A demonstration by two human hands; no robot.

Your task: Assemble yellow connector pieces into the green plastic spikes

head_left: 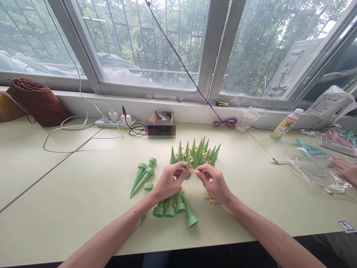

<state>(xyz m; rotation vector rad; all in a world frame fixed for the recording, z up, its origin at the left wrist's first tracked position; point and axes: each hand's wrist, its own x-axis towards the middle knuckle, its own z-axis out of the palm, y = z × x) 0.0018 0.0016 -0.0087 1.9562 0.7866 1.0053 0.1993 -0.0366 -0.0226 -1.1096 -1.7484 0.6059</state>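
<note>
My left hand (169,181) is closed around a green plastic cone spike (187,168) held upright. My right hand (214,183) pinches a small yellow part (195,171) against that cone. Just behind the hands stands a cluster of upright green cones (195,152) with yellow bits among them. Several loose green cones (174,206) lie on the table under my wrists. More loose cones (143,175) lie to the left. A few small yellow parts (210,199) rest by my right wrist.
The pale green table (83,193) runs under a window. A power strip (113,121) with cables, a small cardboard box (161,117) and a brown bag (36,100) sit at the back. Another person's hand (346,169) touches clear plastic bags (315,169) at right, near a bottle (286,124).
</note>
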